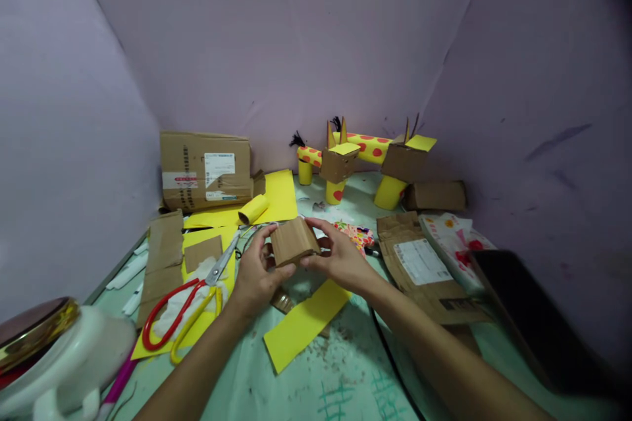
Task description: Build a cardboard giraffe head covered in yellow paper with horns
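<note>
Small cardboard box (295, 241) at the clock centre, raised over the table (241, 375); left hand (257, 274) grips its 8 o'clock side, right hand (343, 256) its 3 o'clock side, fingers bent round, thumbs along the near edge. Main risk: squeezing too hard could crease or buckle the thin walls; uneven pressure could skew the corners. Loose grip could let a fold spring open, if it's not glued; can't tell, far side hidden. Dropped, it could land on the yellow strip (307, 327) at 6 o'clock and dent a corner. Scissors (216, 272) at 8 o'clock have their metal blades pointing up toward 1, near the left hand; a careless sideways swing could nick fingers. Black cable (388, 345) at 5 runs below the right forearm, could snag. Materials: box is brown, boxy, faint straight grain on top, crisp edges. Strip is flat, matte, paper-like, longish rectangle. Scissor handles are smooth loops, one red, one yellow. Yellow tube (253, 209) at 10, short, open-ended. Two spotted animal figures at 1 o'clock, small one (336, 193) and large one (390, 192): round yellow legs, boxy brown cardboard heads, pointed ears. Brown crumbs near the strip.
</note>
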Demonstrator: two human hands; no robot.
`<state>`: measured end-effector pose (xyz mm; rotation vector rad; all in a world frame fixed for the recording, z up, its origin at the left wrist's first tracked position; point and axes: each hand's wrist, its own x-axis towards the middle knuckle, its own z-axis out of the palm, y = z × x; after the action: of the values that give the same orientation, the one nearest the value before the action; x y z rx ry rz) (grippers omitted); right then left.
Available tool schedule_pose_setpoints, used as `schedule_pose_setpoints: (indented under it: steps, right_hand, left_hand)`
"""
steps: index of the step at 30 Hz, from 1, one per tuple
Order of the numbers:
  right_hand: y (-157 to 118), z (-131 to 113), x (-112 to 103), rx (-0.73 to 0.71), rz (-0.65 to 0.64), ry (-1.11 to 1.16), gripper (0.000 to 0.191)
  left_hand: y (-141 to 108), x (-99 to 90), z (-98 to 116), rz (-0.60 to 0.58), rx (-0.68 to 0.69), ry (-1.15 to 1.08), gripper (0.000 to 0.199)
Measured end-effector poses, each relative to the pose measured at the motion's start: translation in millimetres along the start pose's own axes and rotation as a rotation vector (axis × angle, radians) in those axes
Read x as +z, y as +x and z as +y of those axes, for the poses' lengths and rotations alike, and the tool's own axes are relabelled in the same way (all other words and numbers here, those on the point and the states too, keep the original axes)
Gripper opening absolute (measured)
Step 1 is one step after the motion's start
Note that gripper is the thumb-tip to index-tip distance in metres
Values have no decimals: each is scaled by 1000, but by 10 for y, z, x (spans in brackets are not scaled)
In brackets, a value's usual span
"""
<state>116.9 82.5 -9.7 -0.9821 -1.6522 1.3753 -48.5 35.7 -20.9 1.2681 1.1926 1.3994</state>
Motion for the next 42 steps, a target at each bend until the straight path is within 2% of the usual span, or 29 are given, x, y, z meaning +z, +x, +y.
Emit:
schedule_pose_setpoints:
  steps: [2, 5, 7, 10, 14, 18, 21, 24, 28, 31, 38, 40, 42]
  right_hand:
    - [5, -19, 27, -2, 40, 75, 76]
    - [-8, -28, 105, -1, 103, 218, 90]
    - [-27, -15, 155, 2, 116, 218, 94]
    - [-50, 26, 162, -58, 125, 61, 87]
    - [-44, 90, 63, -184, 74, -154, 80]
    - [-21, 184, 28, -120, -35, -153, 84]
    - [-8, 259, 55, -35, -126, -134, 77]
    - [-5, 289, 80, 10, -188, -104, 76]
    - [-21, 274, 81, -67, -138, -105, 84]
    - [-20, 300, 66, -142, -119, -185, 75]
    - [14, 410, 68, -104, -109, -65, 73]
    - [15, 403, 65, -95, -118, -64, 74]
    - [11, 392, 61, -76, -118, -95, 79]
  left_hand:
    - [-17, 61, -32, 51, 32, -1, 71]
    - [-62, 193, -78, 193, 47, 29, 73]
    - [-105, 279, -104, 230, 52, 75, 75]
    - [-150, 314, -117, 169, 74, 183, 73]
    - [-119, 163, -54, 172, 171, 318, 69]
    - [-48, 10, 13, -52, 210, 545, 68]
    - [-15, -37, -9, -86, 214, 731, 58]
    - [-5, -64, -73, -81, 208, 757, 54]
    - [-33, -93, -169, -82, 249, 781, 60]
    - [-65, -108, -229, -111, 287, 790, 66]
    - [-90, -112, -283, -126, 302, 786, 57]
    - [-89, -114, -281, -133, 289, 779, 62]
    - [-87, -125, -249, -142, 262, 768, 76]
